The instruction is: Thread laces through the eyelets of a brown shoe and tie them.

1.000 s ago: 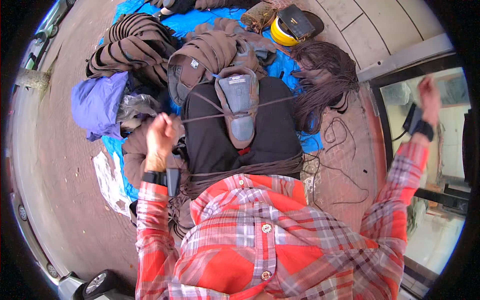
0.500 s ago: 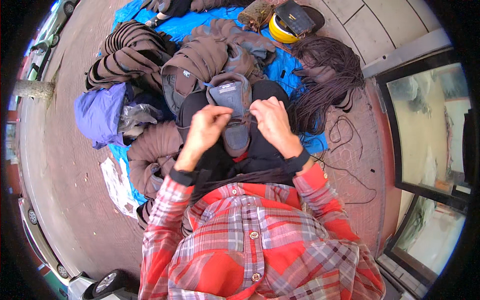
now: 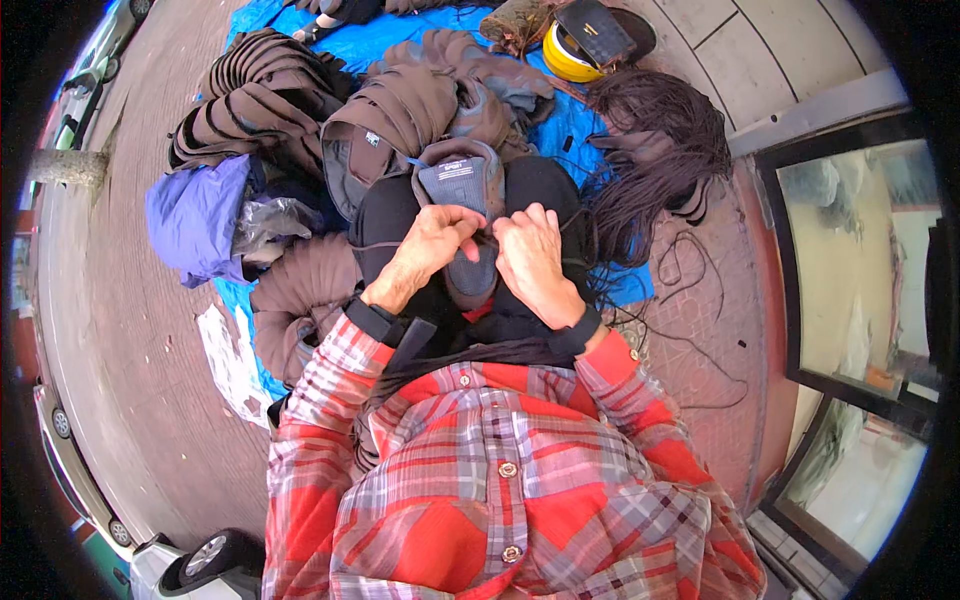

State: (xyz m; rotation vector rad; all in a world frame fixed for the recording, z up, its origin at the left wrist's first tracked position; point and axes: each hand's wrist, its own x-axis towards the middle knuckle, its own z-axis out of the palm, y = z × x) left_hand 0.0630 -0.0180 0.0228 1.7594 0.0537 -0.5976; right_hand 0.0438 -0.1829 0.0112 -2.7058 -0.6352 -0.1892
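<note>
A grey-brown shoe upper (image 3: pixel 455 178) with a blue pull loop and a pale printed label on its tongue lies across my black-trousered knees. Over its lacing area, my left hand (image 3: pixel 435 245) pinches a thin dark shoelace, fingertips pressed together. Close beside it, my right hand (image 3: pixel 532 255) is also closed on the shoelace, its fingers curled toward the left fingertips. Strands of the lace trail out over both knees. The fingers hide the eyelets. A large bundle of dark brown shoelaces (image 3: pixel 665 135) lies past my right knee.
Stacks of brown shoe uppers (image 3: pixel 265 95) lie ahead and left on a blue tarp (image 3: pixel 355 50). A purple bag (image 3: pixel 195 215) sits left. Far off are a yellow tub (image 3: pixel 567 60) and a black wallet-like case (image 3: pixel 595 32). Glass-paned doors (image 3: pixel 855 260) stand right; parked cars left.
My hands have come closer together and slightly lower over the upper. Before, they were apart, on either side of it. The upper stays on my lap.
</note>
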